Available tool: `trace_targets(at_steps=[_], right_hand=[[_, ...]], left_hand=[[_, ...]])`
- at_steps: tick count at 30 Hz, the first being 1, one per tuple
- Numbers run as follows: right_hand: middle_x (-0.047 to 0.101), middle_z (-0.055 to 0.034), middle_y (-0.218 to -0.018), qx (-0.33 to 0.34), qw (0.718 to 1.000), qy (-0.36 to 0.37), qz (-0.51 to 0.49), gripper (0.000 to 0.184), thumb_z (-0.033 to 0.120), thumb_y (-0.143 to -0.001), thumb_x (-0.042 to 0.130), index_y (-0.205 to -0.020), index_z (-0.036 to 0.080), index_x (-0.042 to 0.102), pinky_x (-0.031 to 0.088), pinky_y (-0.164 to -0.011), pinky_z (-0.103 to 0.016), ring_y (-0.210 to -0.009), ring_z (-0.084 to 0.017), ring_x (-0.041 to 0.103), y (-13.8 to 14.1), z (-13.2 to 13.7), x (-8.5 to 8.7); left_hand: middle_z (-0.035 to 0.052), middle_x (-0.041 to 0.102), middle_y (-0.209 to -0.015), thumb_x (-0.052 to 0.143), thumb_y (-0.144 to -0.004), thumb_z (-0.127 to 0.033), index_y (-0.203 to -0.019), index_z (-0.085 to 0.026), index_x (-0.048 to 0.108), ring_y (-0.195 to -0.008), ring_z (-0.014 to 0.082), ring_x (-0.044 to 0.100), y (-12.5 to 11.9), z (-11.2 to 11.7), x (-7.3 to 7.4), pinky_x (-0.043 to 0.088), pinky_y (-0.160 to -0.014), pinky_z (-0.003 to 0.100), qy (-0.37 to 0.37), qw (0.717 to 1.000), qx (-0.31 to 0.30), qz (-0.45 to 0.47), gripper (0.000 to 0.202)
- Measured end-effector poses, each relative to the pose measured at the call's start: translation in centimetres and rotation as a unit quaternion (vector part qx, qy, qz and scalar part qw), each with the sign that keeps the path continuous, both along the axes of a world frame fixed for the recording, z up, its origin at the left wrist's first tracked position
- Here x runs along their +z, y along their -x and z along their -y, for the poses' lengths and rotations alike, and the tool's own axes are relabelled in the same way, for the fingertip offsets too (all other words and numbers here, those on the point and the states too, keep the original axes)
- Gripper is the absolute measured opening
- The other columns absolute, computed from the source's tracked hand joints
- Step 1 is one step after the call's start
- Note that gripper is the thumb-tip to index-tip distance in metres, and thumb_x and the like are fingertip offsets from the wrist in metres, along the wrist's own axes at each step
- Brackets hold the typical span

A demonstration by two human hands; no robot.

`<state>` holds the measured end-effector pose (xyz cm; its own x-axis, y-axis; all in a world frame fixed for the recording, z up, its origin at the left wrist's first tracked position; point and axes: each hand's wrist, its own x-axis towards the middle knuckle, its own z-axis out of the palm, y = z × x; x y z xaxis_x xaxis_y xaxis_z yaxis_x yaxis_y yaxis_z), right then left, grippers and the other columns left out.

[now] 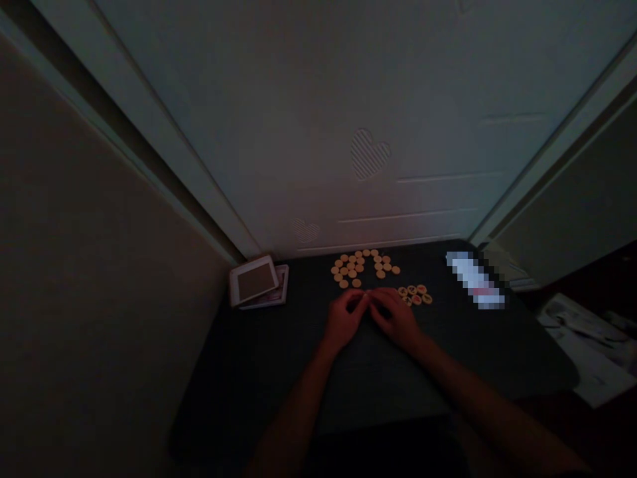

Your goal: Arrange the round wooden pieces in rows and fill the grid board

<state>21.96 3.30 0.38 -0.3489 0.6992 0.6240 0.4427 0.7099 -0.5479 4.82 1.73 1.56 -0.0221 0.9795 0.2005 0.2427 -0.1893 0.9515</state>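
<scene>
My left hand (344, 317) and my right hand (397, 317) meet over the dark table. Their fingertips are pinched together, and a small pale bit shows between them, too dim and hidden to name. Beyond my hands lie several round wooden discs (352, 267) with plain faces up, some touching each other. Beside my right hand, partly covered by it, is a small group of similar discs (421, 290) marked with dark and red pictures.
An open box with its lid (273, 259) leaning over it sits at the table's back left. A bright blurred screen (475, 280) lies at the right. The table (279, 358) backs onto a pale panel with heart reliefs (368, 154). Papers (592, 372) lie lower, beyond its right edge.
</scene>
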Motion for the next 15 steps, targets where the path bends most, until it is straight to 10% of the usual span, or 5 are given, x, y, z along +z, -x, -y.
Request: trace_targets(at_steps=[15], right_hand=[[0.066, -0.0096, -0.113, 0.002, 1.000, -0.005, 0.018, 0.035, 0.024, -0.093, 0.062, -0.128, 0.027, 0.060, 0.057, -0.090, -0.045, -0.104, -0.026, 0.064, -0.16, -0.07, -0.12]], left_hand=[[0.0004, 0.074, -0.085, 0.070, -0.084, -0.032, -0.101, -0.021, 0.064, -0.078, 0.0161, 0.072, -0.20, 0.23, 0.54, 0.057, -0.071, 0.027, 0.004, 1.000, -0.007, 0.020, 0.021]])
